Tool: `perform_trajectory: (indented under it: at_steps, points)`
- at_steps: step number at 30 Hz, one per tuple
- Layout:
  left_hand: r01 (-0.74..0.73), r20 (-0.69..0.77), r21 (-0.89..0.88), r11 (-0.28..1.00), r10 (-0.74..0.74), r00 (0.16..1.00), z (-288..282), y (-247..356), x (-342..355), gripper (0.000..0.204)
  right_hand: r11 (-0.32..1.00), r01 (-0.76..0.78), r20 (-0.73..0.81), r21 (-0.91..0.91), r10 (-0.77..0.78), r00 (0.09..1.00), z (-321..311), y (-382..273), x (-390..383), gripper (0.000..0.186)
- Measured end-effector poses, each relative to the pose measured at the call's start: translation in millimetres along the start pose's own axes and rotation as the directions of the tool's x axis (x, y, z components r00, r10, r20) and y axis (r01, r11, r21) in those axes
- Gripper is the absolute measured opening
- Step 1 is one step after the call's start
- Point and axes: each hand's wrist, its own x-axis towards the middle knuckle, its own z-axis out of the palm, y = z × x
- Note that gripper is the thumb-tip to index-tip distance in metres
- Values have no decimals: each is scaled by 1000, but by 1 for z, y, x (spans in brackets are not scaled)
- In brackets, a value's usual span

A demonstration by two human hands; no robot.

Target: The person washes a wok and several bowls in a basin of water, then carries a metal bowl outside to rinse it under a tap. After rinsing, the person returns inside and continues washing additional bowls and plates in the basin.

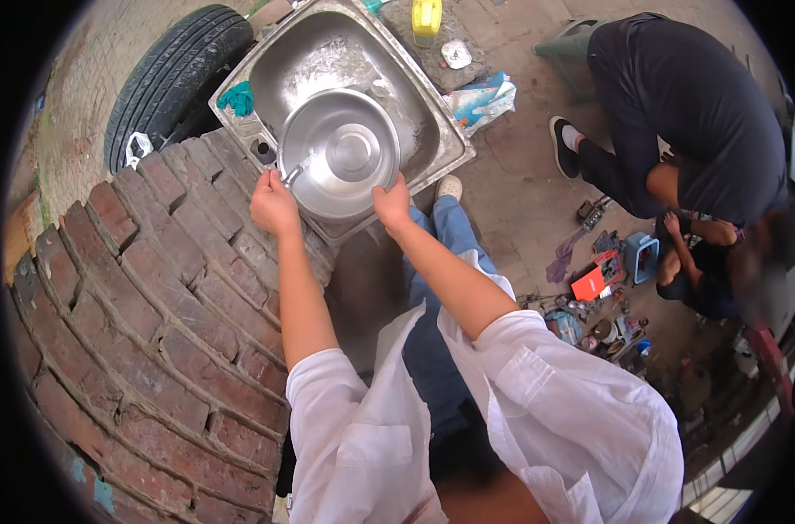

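Note:
A wide, round steel basin (352, 154) is in both my hands, over the lower part of a stainless sink (422, 77). On its left side my left hand (273, 204) closes on the rim, where a small metal loop like a handle shows. The thumb of my right hand (392, 201) lies over the rim on the lower right, with the other fingers hidden beneath. I see a bright patch inside the basin, and cannot tell whether it holds water. A teal cloth (237, 99) lies on the sink's left ledge, above a round hole.
A brick wall (166, 297) runs along my left, and a black tyre (175, 74) leans behind it. A yellow container (426, 19) stands beyond the sink. At right a person in dark clothes (690, 105) sits near scattered tools, a red box (590, 283) and a blue bin (642, 257).

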Motion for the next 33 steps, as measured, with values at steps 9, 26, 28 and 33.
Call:
perform_trajectory:
  at_steps: [9, 26, 28, 33]
  points:
    - [-56, 114, 89, 994, 46, 992, -15, -6, -3, 31, 988, -28, -51, -150, 20, 998, -3, -3, -18, 47]
    - [-524, 370, -354, 775, 631, 682, -10, -49, 40, 35, 989, -116, -121, -94, 104, 987, -17, -13, -15, 53]
    - [-501, 378, -389, 773, 630, 678, -4, -52, 39, 36, 992, -74, -120, -100, 62, 991, -43, -12, 2, 54]
    - [-477, 316, -368, 798, 590, 743, 1, -44, 15, 36, 983, 83, -112, -165, -102, 988, -111, -10, 12, 50]
